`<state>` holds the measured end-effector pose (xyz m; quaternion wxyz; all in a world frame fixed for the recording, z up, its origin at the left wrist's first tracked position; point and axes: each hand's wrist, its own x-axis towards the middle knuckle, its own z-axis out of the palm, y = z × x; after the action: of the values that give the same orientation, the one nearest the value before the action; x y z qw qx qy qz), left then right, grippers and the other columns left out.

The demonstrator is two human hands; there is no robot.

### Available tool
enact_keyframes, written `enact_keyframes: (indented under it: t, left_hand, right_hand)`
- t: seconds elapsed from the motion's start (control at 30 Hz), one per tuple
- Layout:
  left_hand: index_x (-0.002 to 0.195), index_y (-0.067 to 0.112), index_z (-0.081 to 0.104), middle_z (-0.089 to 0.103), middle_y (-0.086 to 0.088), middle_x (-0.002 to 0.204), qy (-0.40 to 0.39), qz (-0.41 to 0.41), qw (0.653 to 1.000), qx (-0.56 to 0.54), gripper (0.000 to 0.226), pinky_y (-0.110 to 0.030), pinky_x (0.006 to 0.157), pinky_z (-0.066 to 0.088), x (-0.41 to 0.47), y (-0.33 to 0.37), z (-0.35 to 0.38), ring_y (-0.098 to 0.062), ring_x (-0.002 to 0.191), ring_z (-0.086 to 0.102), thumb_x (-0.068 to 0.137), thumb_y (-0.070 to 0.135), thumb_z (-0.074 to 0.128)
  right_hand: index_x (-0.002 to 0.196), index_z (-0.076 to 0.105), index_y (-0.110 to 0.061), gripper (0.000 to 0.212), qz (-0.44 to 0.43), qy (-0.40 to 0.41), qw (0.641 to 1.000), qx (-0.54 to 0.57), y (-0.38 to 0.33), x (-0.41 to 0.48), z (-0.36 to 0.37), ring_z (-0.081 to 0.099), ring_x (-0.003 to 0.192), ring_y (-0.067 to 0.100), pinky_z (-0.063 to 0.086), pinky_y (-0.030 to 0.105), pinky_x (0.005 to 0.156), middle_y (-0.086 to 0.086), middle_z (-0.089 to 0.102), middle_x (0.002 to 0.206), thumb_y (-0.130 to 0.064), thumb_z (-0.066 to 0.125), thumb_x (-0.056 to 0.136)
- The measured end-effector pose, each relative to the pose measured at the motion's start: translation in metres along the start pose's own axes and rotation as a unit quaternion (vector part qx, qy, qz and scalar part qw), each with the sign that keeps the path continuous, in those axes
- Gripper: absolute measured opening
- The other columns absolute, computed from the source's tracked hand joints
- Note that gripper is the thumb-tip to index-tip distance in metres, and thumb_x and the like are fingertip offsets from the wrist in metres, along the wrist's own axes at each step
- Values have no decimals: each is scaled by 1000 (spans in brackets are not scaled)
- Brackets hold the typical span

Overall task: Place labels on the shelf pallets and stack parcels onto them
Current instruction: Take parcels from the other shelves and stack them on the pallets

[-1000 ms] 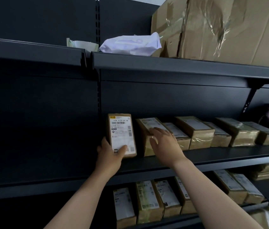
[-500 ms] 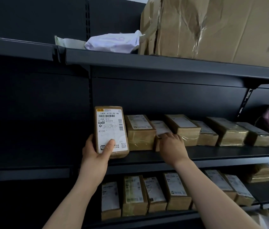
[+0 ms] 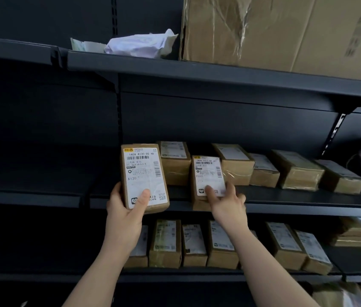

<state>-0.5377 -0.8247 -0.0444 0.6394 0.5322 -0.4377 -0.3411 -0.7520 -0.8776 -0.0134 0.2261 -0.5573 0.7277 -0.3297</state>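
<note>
— What are the hands doing?
— The left hand (image 3: 124, 212) is gripping the A130 parcel (image 3: 142, 173) upright, with its thumb lying on the label, just in front of the shelf (image 3: 297, 199). The right hand (image 3: 228, 206) is pinching a second parcel (image 3: 207, 173), with its thumb pressing the label and the parcel's bottom sitting at the shelf's front edge.
— And around them?
— A row of parcels (image 3: 297, 171) is lying flat behind and to the right; others are sitting on the lower shelf (image 3: 197, 276).

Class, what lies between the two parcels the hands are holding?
In the head view, a brown parcel lying flat on the shelf, between the A130 parcel in the left hand and the other parcel in the right hand.
</note>
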Motion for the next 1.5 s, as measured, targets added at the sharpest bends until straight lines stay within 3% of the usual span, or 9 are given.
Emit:
enact_keyframes:
  t: [0.13, 0.4, 0.53, 0.7, 0.8, 1.0, 1.23, 1.33, 1.5]
  left_hand:
    - [139, 42, 30, 48, 6, 138, 15, -13, 999, 26, 98, -47, 105, 42, -16, -2, 3, -17, 123, 51, 56, 81, 63]
    - [139, 62, 19, 44, 9, 140, 2, 12, 998, 59, 77, -49, 105, 41, -54, 2, 5, -16, 123, 51, 74, 68, 60]
    - [136, 67, 13, 44, 11, 138, 3, 8, 998, 70, 74, -47, 109, 38, -72, 4, 3, -13, 124, 48, 77, 66, 58]
    - [136, 68, 13, 45, 14, 138, 18, 4, 998, 65, 75, -47, 110, 36, -81, 13, -14, -13, 127, 47, 74, 70, 56]
    - [135, 68, 12, 47, 17, 137, 34, 1, 997, 68, 78, -46, 110, 36, -87, 20, -32, -12, 129, 44, 70, 75, 55]
    - [137, 66, 17, 47, 18, 137, 85, -2, 994, 63, 77, -46, 106, 41, -103, 38, -86, -12, 125, 49, 71, 73, 58]
    - [122, 68, 27, 55, 35, 116, 155, 0, 984, 88, 63, -23, 98, 41, -142, 72, -179, 7, 111, 52, 93, 21, 58]
    - [144, 52, 22, 55, 32, 123, 198, -20, 975, 95, 70, -36, 108, 39, -166, 87, -235, 0, 118, 52, 91, 27, 61]
    - [144, 51, 21, 54, 23, 131, 290, -16, 951, 107, 76, -42, 107, 41, -217, 115, -336, -9, 120, 54, 85, 43, 67]
  right_hand:
    - [149, 25, -21, 75, 7, -37, 985, 167, 7, -10, 1, 42, 99, 21, 36, 34, 86, 12, 29, 143, -55, 55, 90]
    - [147, 32, -28, 63, -24, -1, 953, 303, 34, -39, -2, 57, 113, 13, 48, 35, 96, -5, 58, 129, -39, 61, 91]
    - [144, 35, -31, 57, -98, 0, 945, 313, 31, -63, -10, 56, 102, -3, 47, 27, 90, -17, 57, 119, -35, 60, 92]
    - [141, 39, -32, 54, -140, -75, 932, 324, 10, -81, 0, 56, 109, 0, 49, 24, 91, -16, 59, 123, -34, 61, 92]
    - [139, 41, -34, 53, -148, -122, 922, 337, -5, -93, 13, 58, 111, 2, 49, 33, 97, -16, 61, 121, -35, 62, 91]
    - [137, 45, -35, 48, -179, -210, 891, 360, -45, -127, 48, 59, 111, 2, 50, 32, 98, -16, 62, 121, -34, 62, 91]
    - [136, 45, -39, 49, -219, -328, 848, 354, -106, -190, 99, 61, 111, 5, 51, 40, 98, -18, 65, 119, -28, 61, 91]
    - [134, 47, -37, 47, -243, -380, 819, 354, -139, -232, 120, 61, 110, 4, 53, 36, 94, -18, 65, 117, -22, 58, 91]
    - [131, 50, -37, 45, -263, -446, 772, 368, -197, -322, 158, 62, 106, 5, 55, 30, 85, -17, 66, 115, -23, 61, 90]
